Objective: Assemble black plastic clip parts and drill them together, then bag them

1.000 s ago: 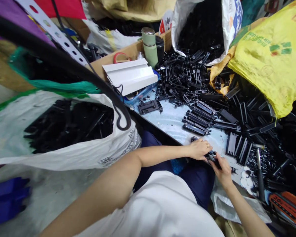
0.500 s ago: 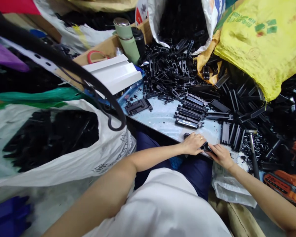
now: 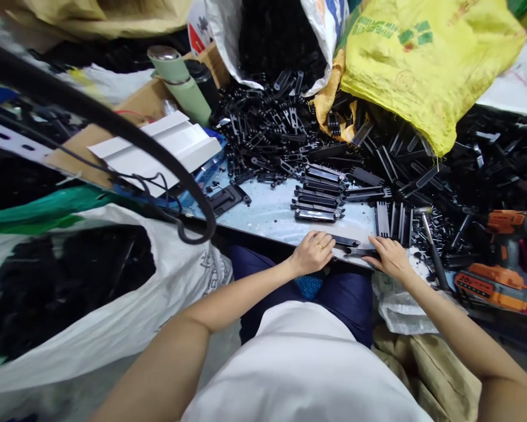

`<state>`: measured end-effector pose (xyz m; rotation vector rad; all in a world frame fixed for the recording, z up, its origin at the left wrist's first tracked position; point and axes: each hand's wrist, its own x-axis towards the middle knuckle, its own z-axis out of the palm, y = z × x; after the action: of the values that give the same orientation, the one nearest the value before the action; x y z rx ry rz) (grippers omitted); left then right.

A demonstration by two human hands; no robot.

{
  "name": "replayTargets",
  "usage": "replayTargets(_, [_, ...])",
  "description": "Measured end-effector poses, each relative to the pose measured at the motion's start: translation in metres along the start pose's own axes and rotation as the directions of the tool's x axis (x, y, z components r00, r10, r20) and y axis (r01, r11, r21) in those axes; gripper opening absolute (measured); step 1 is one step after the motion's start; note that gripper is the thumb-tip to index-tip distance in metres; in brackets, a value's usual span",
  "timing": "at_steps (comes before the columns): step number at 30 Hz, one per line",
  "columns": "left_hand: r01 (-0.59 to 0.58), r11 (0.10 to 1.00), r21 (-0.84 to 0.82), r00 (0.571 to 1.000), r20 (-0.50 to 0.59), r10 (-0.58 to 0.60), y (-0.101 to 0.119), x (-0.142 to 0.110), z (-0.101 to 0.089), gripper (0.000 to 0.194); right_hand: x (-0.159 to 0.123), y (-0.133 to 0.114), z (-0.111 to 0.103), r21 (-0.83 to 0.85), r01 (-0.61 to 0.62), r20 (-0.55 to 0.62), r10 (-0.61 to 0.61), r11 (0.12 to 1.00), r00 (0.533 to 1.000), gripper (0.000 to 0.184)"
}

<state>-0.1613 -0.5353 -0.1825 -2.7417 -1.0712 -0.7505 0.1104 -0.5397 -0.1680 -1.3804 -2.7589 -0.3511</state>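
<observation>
At the front edge of the bench, my left hand (image 3: 314,253) is closed around the left end of a long black plastic piece (image 3: 346,241). My right hand (image 3: 391,257) pinches the right end of a slim black bar (image 3: 360,252) lying just below it. The two pieces meet or overlap between my hands; whether they are joined, I cannot tell. Beyond my hands lies a row of black folding pieces (image 3: 319,202), stacked side by side. Slotted black pieces (image 3: 395,221) stand in a group above my right hand.
A hammer (image 3: 433,249) and an orange cordless drill (image 3: 494,284) lie at the right. Loose black parts (image 3: 267,132) heap at the back beneath a yellow sack (image 3: 404,64). A thick black cable (image 3: 157,149) hangs across the left, above a white sack (image 3: 193,269).
My view has swung to the right. My hands have drawn apart, and more of the black pieces between them shows now.
</observation>
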Motion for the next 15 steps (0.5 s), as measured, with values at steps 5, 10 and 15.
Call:
replayTargets(5, [-0.071, 0.997, -0.043, 0.975, 0.209, 0.078, 0.002, 0.032, 0.009, 0.039, 0.004, -0.001, -0.01, -0.023, 0.065, -0.024, -0.066, 0.998, 0.998, 0.059])
replayTargets(10, [-0.059, 0.988, -0.139, 0.98, 0.179, 0.084, -0.012, 0.038, -0.002, 0.06, 0.01, -0.014, -0.038, 0.094, 0.161, -0.138, -0.147, 0.982, 0.979, 0.059])
replayTargets(15, [-0.13, 0.885, -0.447, 0.991, -0.069, 0.11, -0.001, 0.017, -0.054, 0.065, 0.017, -0.044, -0.091, 0.456, 0.363, -0.27, -0.263, 0.812, 0.926, 0.059])
